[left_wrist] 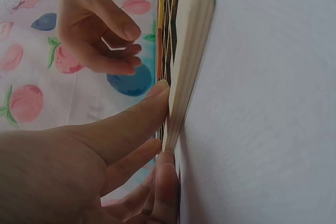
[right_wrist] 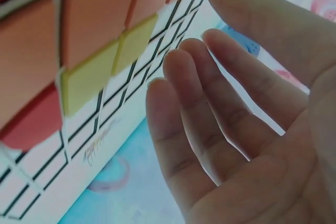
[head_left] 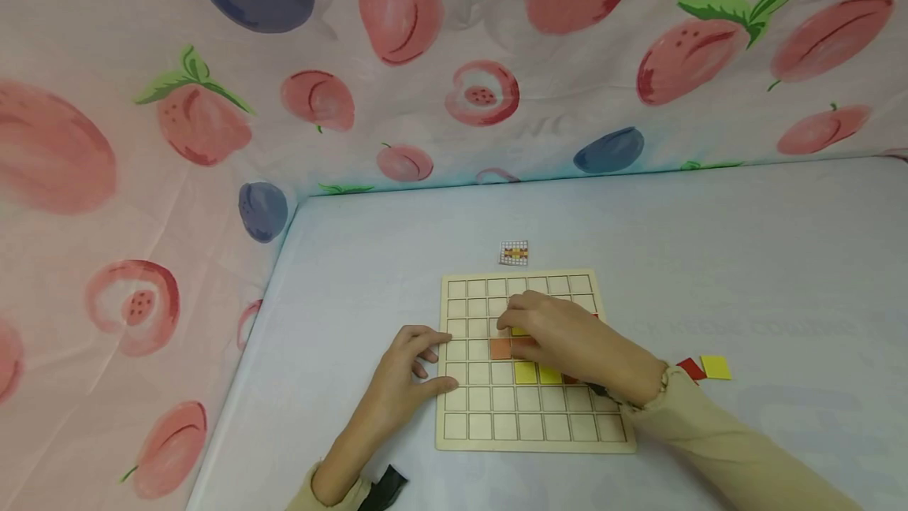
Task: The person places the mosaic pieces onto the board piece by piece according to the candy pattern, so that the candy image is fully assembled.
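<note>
A square wooden grid board point(head_left: 482, 426) lies on the table with coloured square tiles in some cells. An orange tile point(head_left: 500, 348) and a yellow tile point(head_left: 525, 373) show near its middle. My left hand point(head_left: 400, 381) is at the board's left side, thumb and fingertips touching the edge; the left wrist view has the thumb point(left_wrist: 142, 116) against the board's rim. Over the middle of the board is my right hand point(head_left: 560, 333), which hides several cells. Its fingers are extended with nothing between them in the right wrist view, close beside yellow tiles point(right_wrist: 90, 80) and orange tiles point(right_wrist: 94, 14).
A small card point(head_left: 514, 252) with a coloured grid pattern lies just behind the board. Right of it, beside my right sleeve point(head_left: 723, 432), are a loose red tile point(head_left: 690, 369) and a loose yellow tile point(head_left: 716, 367). Fruit-printed cloth point(head_left: 553, 101) hangs behind and at the left.
</note>
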Demonstrator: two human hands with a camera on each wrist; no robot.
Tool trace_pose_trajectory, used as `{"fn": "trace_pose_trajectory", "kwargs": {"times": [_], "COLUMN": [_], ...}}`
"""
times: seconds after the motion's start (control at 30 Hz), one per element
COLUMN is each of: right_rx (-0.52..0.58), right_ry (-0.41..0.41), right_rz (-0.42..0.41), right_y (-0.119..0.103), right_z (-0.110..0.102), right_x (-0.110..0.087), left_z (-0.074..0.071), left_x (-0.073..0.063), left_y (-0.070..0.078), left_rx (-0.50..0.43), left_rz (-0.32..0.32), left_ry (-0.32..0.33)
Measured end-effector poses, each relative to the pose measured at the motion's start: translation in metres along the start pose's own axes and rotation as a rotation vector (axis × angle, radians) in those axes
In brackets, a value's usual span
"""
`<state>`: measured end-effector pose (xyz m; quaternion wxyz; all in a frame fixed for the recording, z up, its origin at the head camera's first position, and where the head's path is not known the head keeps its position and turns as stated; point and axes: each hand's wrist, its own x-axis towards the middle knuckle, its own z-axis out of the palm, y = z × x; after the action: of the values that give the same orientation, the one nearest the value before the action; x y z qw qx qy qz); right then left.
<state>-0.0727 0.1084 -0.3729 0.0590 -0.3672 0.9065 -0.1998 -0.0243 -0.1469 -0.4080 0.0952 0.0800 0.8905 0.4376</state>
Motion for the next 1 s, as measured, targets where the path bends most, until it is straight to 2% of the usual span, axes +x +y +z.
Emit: {"fn": "trace_pose_trajectory", "kwargs": {"times": [0.3, 0.73, 1.0], "right_rx": [-0.007, 0.003, -0.028], "right_ry": [0.037, 0.045, 0.009], "right_rz": [0.019, 0.073, 0.128], "right_y": [0.010, 0.025, 0.035], "right_z": [-0.012, -0.030, -0.034], "right_x": [-0.017, -0.048, -0.065], "left_z": [0.001, 0.001, 0.000], "left_x": [0.000, 0.000, 0.000], "left_y": [-0.001, -0.001, -0.001], "left_rx": [0.016, 0.018, 0.018], "left_rz": [0.000, -0.002, -0.014], "left_ry": [0.001, -0.008, -0.018]}}
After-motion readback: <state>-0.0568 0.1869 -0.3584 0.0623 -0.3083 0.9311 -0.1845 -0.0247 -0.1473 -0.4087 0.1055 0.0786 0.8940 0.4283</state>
